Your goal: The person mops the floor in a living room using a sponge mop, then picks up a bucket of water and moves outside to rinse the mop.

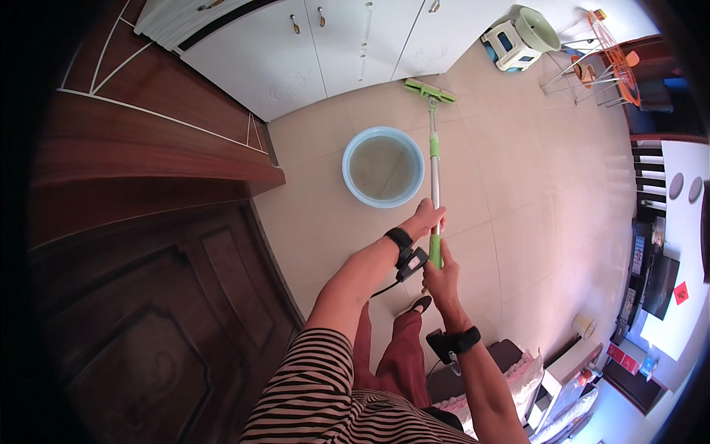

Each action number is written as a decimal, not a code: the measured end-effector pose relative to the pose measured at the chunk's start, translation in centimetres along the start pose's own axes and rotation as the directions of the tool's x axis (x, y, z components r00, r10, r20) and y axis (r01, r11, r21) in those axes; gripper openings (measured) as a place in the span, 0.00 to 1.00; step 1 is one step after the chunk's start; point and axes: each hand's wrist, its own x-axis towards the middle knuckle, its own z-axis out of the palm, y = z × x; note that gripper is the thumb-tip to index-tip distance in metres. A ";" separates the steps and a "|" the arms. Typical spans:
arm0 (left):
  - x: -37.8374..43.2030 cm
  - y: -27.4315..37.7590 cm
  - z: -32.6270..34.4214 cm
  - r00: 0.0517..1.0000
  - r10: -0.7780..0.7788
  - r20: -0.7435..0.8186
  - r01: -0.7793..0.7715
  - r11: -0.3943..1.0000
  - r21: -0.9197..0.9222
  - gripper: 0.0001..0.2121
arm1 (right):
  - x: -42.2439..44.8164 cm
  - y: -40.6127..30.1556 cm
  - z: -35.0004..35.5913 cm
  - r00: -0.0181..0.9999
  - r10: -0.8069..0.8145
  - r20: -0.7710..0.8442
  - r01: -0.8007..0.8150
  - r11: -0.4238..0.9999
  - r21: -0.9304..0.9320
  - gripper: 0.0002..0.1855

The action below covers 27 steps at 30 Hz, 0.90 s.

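Both hands hold a sponge mop (435, 177) with a metal pole and green fittings. My left hand (426, 218) grips the bare metal part of the pole, and my right hand (444, 277) is around the green grip nearer my body. The green mop head (430, 91) rests on the floor close to the white cabinets. Left of the pole, apart from it, stands a light blue round basin (346, 166) holding murky water. The sponge under the head can hardly be made out.
White cabinets (266, 66) line the far side; a dark wooden door (144, 311) is at left. A stool (507, 47) bearing a green basin (537, 30) stands far right, beside an orange folding chair (613, 55). A small bin (584, 326) and a sofa (502, 355) are at lower right.
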 end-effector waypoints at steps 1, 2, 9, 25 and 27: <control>-1.0 -0.4 -0.2 0.999 -0.011 -0.037 0.010 1.000 -0.011 0.10 | -0.9 0.5 0.0 1.000 0.005 0.020 -0.005 1.000 -0.005 0.34; -2.2 -1.0 -0.5 1.000 -0.002 -0.029 0.003 1.000 0.009 0.08 | -1.8 1.4 0.0 0.999 -0.009 0.039 0.009 1.000 -0.021 0.34; -11.3 -2.7 -4.1 0.982 -0.071 -0.172 0.055 0.994 -0.097 0.08 | -7.7 3.8 1.0 0.967 -0.047 0.252 0.112 0.962 -0.250 0.36; -18.8 -4.2 -10.3 0.895 -0.084 -0.439 -0.065 0.947 -0.314 0.06 | -11.6 3.6 5.4 0.867 -0.052 0.495 0.205 0.944 -0.260 0.36; -18.8 -4.6 -10.7 0.913 -0.111 -0.392 -0.026 0.944 -0.328 0.06 | -11.3 3.9 5.2 0.858 -0.054 0.512 0.222 0.936 -0.273 0.36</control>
